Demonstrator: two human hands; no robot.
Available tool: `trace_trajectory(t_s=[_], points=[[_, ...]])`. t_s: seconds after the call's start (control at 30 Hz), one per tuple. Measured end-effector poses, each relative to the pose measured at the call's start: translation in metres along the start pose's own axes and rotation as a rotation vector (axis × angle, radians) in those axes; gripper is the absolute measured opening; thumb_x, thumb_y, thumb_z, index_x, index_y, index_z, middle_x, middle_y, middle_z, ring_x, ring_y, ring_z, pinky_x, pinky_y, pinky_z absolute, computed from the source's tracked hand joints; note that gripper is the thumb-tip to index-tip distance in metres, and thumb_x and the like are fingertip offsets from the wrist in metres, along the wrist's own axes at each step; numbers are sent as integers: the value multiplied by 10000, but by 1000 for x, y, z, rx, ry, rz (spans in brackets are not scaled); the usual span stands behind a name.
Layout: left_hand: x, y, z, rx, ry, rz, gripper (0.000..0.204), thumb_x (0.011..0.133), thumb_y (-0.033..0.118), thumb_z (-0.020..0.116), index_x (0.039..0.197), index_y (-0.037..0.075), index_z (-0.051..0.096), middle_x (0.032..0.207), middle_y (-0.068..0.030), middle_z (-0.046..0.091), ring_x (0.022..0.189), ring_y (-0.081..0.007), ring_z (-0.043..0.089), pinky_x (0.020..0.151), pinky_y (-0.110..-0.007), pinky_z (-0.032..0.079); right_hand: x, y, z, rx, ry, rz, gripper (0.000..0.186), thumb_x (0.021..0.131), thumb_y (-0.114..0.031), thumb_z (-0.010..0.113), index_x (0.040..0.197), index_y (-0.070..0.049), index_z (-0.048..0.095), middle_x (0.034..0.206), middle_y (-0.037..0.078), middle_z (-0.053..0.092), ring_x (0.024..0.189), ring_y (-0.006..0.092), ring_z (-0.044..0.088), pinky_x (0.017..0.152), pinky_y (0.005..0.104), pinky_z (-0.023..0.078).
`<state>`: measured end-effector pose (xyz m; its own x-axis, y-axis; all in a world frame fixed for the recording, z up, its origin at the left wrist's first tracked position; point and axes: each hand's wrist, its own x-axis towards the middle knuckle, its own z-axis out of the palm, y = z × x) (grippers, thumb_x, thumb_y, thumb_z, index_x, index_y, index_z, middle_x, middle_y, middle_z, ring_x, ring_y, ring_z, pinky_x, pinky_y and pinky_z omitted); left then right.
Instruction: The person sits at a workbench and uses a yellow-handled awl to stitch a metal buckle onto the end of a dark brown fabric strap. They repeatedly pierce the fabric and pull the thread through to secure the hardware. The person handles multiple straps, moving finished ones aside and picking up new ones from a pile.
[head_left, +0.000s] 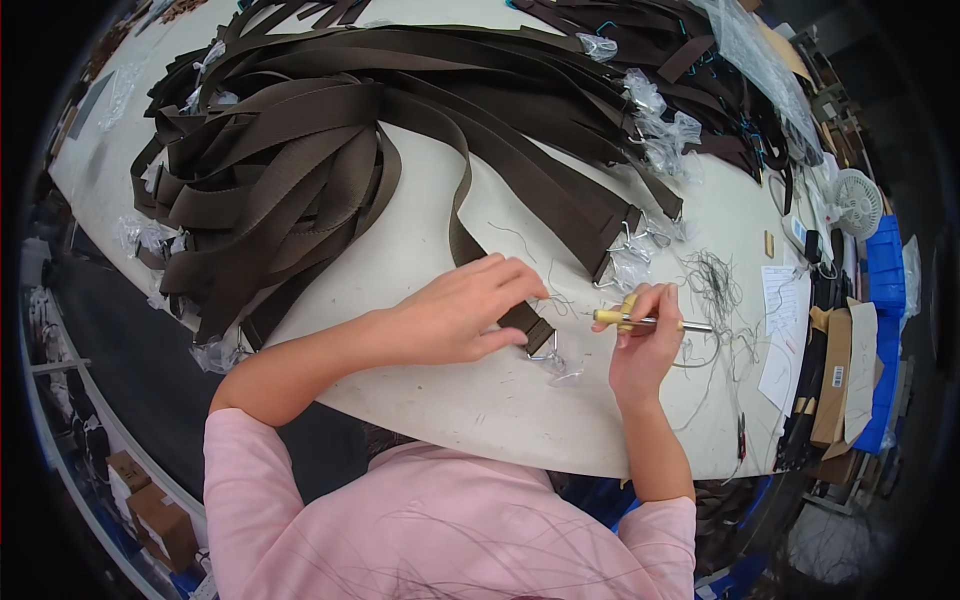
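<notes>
My left hand (465,310) rests over the end of a dark brown webbing strap (528,322), thumb and fingers apart on either side of it. A metal hook or ring (546,346) in clear plastic wrap is attached at that strap's end. My right hand (645,350), to the right of the strap, is closed on a slim pen-like tool (608,316) with a yellow part and a silver shaft. Its thin tip points left toward my left fingers. The tool's exact kind is unclear. Loose dark threads (712,285) lie beyond my right hand.
A large heap of brown straps (290,180) covers the table's left and back. More straps (700,90) with plastic wrap lie at the far right. Papers (782,330), small red-handled snips (741,437), a white fan (857,203) and a cardboard box (835,375) are on the right.
</notes>
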<state>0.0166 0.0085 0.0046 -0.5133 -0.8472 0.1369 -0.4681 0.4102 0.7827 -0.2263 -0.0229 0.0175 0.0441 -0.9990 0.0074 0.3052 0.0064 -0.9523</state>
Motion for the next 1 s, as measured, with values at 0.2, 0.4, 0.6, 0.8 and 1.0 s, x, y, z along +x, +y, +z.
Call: trace_trajectory(t_s=[0.2,0.4,0.6,0.8,1.0], points=[[6,-5,14,42,27,21,407,864,90,763,1253,99,645,1278,-71,577,1178,-296,498,1048,-401,425,-22,13,-9,-346,-181,-17,496,1122,-290,369,729,-39,537,661,45,546,534,71,448,501,238,348],[7,-11,13,-57,18,-18,384,850,70,766,1221,107,676,1264,-57,579,1177,-284,494,1045,-400,424,-18,21,-5,-351,-155,109,530,1133,-361,394,733,-46,543,630,18,530,540,77,492,501,234,362],[7,-11,15,-34,38,-2,385,840,64,773,1210,112,677,1259,-51,578,1166,-274,499,1039,-393,424,-16,24,-7,-405,-169,89,537,1132,-359,398,723,-44,545,608,16,524,534,74,476,502,234,366],[6,-11,15,-22,42,-9,373,838,66,776,1194,115,675,1263,-47,574,1168,-272,501,1029,-394,424,-16,21,-4,-416,-177,114,537,1131,-353,402,723,-39,551,612,20,537,536,71,471,503,236,361],[7,-10,14,-9,32,-4,355,847,83,770,1189,102,675,1254,-63,574,1173,-279,511,1030,-399,430,-17,21,4,-438,-132,108,566,1138,-344,376,662,-68,508,584,-1,494,486,52,405,462,227,317]])
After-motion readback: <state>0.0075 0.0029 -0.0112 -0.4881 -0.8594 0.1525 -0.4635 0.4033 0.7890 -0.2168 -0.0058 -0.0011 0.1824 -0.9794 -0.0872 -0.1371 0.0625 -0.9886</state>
